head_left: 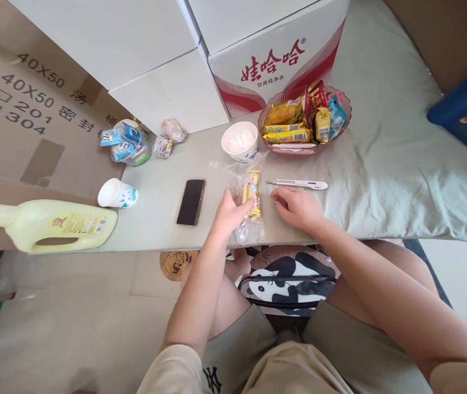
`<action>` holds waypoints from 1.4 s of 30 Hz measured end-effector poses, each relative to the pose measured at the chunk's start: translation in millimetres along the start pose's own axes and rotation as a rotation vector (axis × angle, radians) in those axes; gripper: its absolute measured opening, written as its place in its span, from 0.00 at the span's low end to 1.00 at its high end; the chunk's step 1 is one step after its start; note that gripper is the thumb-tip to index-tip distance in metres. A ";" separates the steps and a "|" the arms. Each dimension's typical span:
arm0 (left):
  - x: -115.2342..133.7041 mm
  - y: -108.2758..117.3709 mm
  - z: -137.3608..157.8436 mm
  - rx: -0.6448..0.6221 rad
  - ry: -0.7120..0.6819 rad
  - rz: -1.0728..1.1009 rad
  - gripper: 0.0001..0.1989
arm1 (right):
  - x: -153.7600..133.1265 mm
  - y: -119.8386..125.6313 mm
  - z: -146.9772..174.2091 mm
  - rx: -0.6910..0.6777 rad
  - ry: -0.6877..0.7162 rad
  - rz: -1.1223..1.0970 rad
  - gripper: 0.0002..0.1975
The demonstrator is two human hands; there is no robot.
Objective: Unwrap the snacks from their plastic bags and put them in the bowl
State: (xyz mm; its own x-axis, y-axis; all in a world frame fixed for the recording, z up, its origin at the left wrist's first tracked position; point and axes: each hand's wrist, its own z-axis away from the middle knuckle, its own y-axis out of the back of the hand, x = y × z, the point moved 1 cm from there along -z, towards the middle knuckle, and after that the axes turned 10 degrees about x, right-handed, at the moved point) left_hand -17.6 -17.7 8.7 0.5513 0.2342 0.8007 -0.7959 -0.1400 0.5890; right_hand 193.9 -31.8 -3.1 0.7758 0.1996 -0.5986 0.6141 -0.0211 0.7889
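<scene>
My left hand (230, 212) is narrowed on a yellow snack packet (254, 189) that lies with a crumpled clear plastic bag (252, 232) in front of me: my thumb reaches over its left edge from the near side, while my other fingers are on the left, partly lost against the plastic. The packet stands lengthwise away from me, its far end running out beyond my thumb and its near end reaching below it. (A yellow strip shows close along its left side; I can't tell whether that is a second packet or part of the same one.) My right hand (301, 209) rests on the tabletop (155, 219), a little to the right of the packet and apart from it, its fingers loosely curled with a small gap by the thumb. Just beyond those knuckles is a slim white cutter (305, 185), lying crosswise. Behind the packet stands a paper cup (233, 156) with clear plastic inside, and next to that is a scalloped pink bowl (294, 151) heaped with wrapped snacks, many of them yellow too. To the left of my left hand a dark phone (191, 202) lies flat; farther left, a second paper cup (128, 195) lies tipped on its side, near a pale yellow bottle (64, 219) lying along the near edge.
</scene>
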 end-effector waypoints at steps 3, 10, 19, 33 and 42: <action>-4.8 17.3 9.5 0.086 -0.022 -0.011 0.27 | -1.6 -1.3 2.3 -0.005 0.053 0.003 0.18; 2.3 21.0 12.5 -0.190 -0.182 -0.113 0.13 | -5.2 -3.4 2.1 0.010 0.125 -0.110 0.21; 6.1 4.0 -0.3 -0.193 -0.168 0.253 0.06 | -0.8 -12.1 8.8 0.027 0.278 -0.202 0.27; -16.7 27.8 12.4 -0.317 -0.740 -0.325 0.19 | -3.9 -13.4 7.7 0.011 0.306 -0.110 0.14; -6.0 1.6 13.9 -0.216 -0.840 -0.210 0.11 | -3.7 -19.5 7.6 0.068 0.251 -0.131 0.09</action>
State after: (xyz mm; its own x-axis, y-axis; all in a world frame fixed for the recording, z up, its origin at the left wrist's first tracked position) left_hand -18.7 -32.6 6.4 0.6248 -0.5594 0.5447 -0.6413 0.0304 0.7667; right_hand 180.1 -39.6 -17.4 0.6345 0.4410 -0.6347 0.7215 -0.0434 0.6911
